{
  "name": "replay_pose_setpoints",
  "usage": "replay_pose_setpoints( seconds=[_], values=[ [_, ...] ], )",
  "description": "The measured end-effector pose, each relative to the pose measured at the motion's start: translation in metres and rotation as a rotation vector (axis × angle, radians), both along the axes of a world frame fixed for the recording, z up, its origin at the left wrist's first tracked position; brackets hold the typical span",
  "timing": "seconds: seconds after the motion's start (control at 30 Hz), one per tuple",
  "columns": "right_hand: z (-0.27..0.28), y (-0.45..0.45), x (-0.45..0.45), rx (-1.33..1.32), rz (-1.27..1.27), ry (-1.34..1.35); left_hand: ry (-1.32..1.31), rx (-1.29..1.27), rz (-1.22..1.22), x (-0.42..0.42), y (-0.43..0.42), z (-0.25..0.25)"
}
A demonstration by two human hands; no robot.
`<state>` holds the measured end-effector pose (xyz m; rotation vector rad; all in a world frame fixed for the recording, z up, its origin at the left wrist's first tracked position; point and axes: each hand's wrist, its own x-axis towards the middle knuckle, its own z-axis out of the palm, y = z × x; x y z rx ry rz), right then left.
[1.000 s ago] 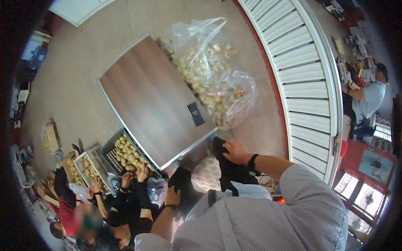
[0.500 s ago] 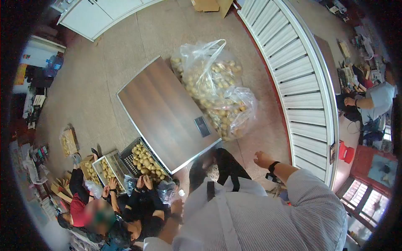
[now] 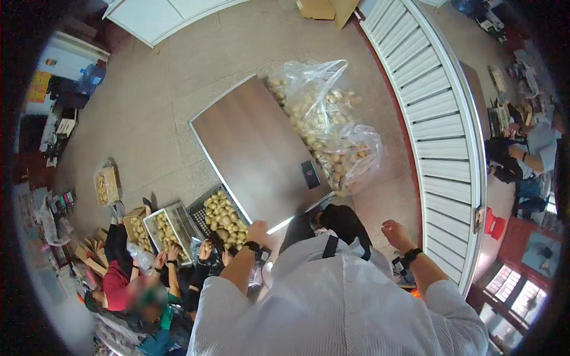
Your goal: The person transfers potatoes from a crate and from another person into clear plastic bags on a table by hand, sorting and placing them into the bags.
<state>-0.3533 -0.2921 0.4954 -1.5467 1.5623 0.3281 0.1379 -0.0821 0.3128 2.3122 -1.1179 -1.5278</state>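
Left hand [image 3: 257,232] showing at the near corner of the brown table [image 3: 249,142], right hand [image 3: 396,234] hanging apart from it

The left hand is overlapping the table's near left corner in view, and whether it is touching the top is impossible to tell. Its fingers are pointing toward the far side; whether they are spread or pressed together is too small to tell. The right hand is hanging well to the right of the table, with its fingers loosely curling; whether the fingertips are meeting is unclear.

The table is lying at a slant, on the far side of both hands, and a black phone [image 3: 310,175] is resting on it near its right edge. A dark crate [image 3: 194,209] of potatoes [image 3: 224,221] is sitting along the table's near left side, just left of the left hand. Farther left, a pale crate [image 3: 181,209] and a cardboard box [image 3: 131,217] are also holding potatoes.

To the right of the table, two clear plastic bags of potatoes are lying on the floor [image 3: 178,89]: the far bag [image 3: 317,107] and the near bag [image 3: 355,157]. A white slatted panel [image 3: 440,127] is standing to the right of them. At the near left, co-workers' hands [image 3: 205,249] are working at the crates.
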Motion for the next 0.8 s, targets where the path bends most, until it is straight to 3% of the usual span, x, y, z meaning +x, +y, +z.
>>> replay_pose_setpoints(
  seconds=[0.03, 0.17, 0.27, 0.33, 0.47, 0.5, 0.6, 0.7, 0.8],
  values=[
    [-0.001, 0.002, 0.004, -0.035, -0.014, -0.003, 0.218, 0.179, 0.434, 0.002, -0.021, 0.012],
    [-0.011, 0.004, 0.014, -0.086, 0.013, -0.04, 0.317, 0.124, 0.605, -0.014, -0.035, 0.046],
    [-0.008, 0.002, 0.026, -0.043, -0.026, -0.064, 0.336, 0.262, 0.435, -0.009, -0.03, 0.053],
    [-0.009, 0.003, 0.023, -0.019, -0.06, -0.1, 0.201, -0.006, -0.053, 0.005, -0.019, 0.04],
    [-0.013, 0.003, 0.007, -0.072, -0.088, -0.146, 0.142, 0.135, -0.21, 0.017, -0.008, -0.003],
    [-0.014, 0.003, 0.001, -0.082, -0.083, -0.149, 0.204, 0.073, -0.156, 0.016, -0.013, 0.002],
    [-0.024, -0.012, -0.017, -0.04, -0.02, -0.086, 0.306, 0.266, 0.394, -0.014, -0.042, 0.019],
    [-0.054, -0.022, -0.04, 0.015, 0.058, -0.034, 0.233, 0.27, 0.53, -0.056, -0.088, 0.074],
    [-0.07, -0.057, -0.054, 0.082, 0.11, -0.072, 0.266, 0.252, 0.55, -0.089, -0.089, 0.072]
  ],
)
